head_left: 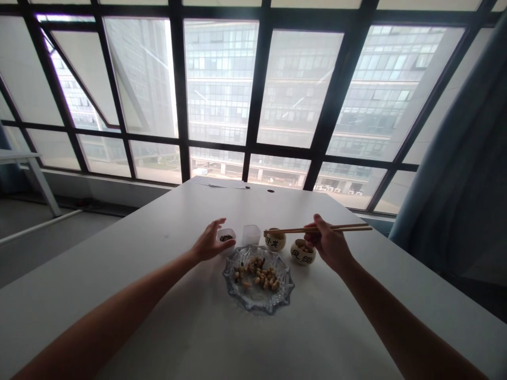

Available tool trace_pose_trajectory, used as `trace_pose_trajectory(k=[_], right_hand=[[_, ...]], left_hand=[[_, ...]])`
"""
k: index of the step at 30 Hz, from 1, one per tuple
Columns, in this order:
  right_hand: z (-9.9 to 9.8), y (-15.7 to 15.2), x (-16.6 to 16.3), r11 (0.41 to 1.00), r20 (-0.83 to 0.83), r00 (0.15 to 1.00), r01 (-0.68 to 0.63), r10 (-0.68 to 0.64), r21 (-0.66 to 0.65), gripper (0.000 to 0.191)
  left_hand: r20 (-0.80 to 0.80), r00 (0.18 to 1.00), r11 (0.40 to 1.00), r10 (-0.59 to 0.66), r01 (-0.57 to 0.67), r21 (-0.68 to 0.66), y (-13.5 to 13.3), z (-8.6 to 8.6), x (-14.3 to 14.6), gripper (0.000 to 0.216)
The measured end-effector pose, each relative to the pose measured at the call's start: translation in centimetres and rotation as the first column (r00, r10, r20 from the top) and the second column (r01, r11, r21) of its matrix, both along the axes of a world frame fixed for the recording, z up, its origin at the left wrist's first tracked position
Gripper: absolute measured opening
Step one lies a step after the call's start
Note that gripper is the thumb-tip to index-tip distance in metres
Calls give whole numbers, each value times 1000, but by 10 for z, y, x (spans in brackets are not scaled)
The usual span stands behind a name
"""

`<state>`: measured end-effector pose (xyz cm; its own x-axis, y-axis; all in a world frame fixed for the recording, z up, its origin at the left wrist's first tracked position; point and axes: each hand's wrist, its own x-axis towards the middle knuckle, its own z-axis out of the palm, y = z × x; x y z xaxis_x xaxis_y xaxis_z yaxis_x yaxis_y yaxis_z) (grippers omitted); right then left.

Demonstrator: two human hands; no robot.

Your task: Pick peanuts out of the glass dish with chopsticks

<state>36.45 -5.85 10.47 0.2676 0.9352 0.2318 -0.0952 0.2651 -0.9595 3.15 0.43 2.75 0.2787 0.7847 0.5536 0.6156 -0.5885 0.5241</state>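
Note:
A pair of wooden chopsticks (352, 227) lies in the closed fingers of my right hand (328, 241). Their tips point left, over a small cream cup (275, 241) with dark characters. Just below that hand stands a second such cup (303, 255), with brownish pieces inside. My left hand (211, 241) has thumb and fingers spread beside a small clear cup (227, 234) holding dark bits; I cannot tell whether it touches. Between my arms sits a scalloped glass dish (259, 306) with several nuts (266, 277) and some darker pieces in it.
Another clear plastic cup (251, 235) stands behind the glass dish. Everything rests on a white table (190, 322) reaching toward the windows. A blue curtain (451, 153) hangs at the right, and a second white table (18, 156) is at the far left.

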Motion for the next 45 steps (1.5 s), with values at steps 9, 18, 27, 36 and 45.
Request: trace_pose_trajectory(k=[9,18,27,36,45], right_hand=[[8,14,48,959,-58,964,263,-258,104,44],[0,21,68,958,-17,963,268,-267,99,45],[-4,16,57,962,84,966,229,-243,149,49],[-6,11,44,972,299,934,147,-196,181,64],[23,-22,14,972,532,817,-231,223,-53,65]], left_hand=[[-520,838,986,-163,152,-63,24,76,132,74],[-621,745,951,-242,54,-305,50,56,173,71],[-569,776,962,-272,195,-194,27,63,163,79],[-558,782,960,-277,197,-200,42,51,162,87],[-569,792,974,-223,153,-168,42,62,122,78]])
